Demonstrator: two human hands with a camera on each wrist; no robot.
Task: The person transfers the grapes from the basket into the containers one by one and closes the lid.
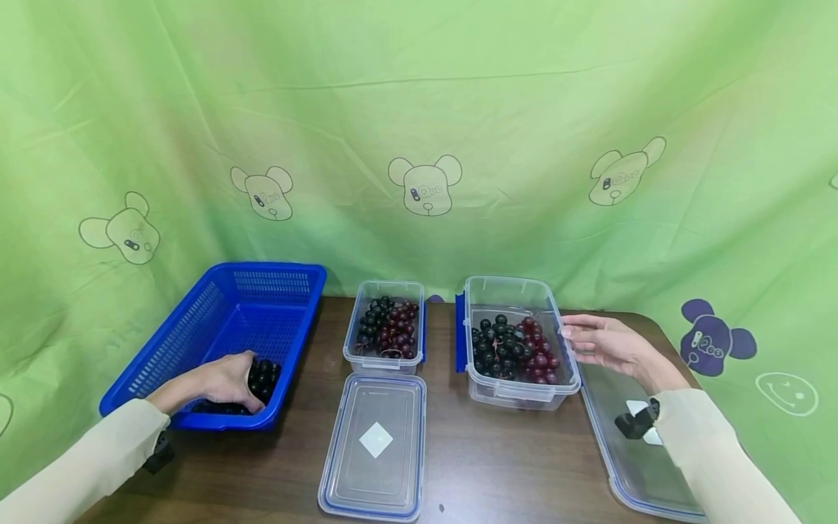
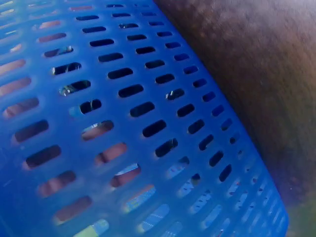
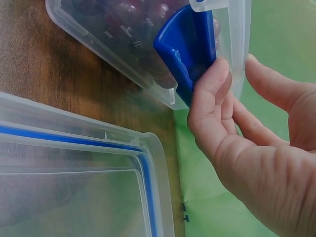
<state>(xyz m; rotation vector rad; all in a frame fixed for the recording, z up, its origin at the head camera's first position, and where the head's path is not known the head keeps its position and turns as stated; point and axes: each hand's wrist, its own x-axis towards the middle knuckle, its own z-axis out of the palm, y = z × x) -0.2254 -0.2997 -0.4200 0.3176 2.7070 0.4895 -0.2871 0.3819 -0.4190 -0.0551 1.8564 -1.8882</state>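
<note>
Inside the blue slotted basket (image 1: 238, 320), my left hand (image 1: 222, 378) grips black grapes (image 1: 265, 378) between thumb and fingers; the fingertips are partly hidden. In the left wrist view, the basket wall (image 2: 143, 109) covers most of the hand. My right hand (image 1: 609, 342) touches the right side of the larger clear box (image 1: 517, 291), its fingers against a blue side latch (image 3: 187, 47) and its thumb near the rim. That box holds black grapes (image 1: 497, 349) on its left and red grapes (image 1: 542, 356) on its right.
A smaller clear box (image 1: 382, 364) with black and red grapes stands between basket and larger box. Its lid-sized clear lid (image 1: 373, 466) lies in front of it. A larger lid (image 1: 631, 444) lies under the right forearm. Green cloth (image 1: 425, 94) hangs behind the brown table (image 1: 497, 458).
</note>
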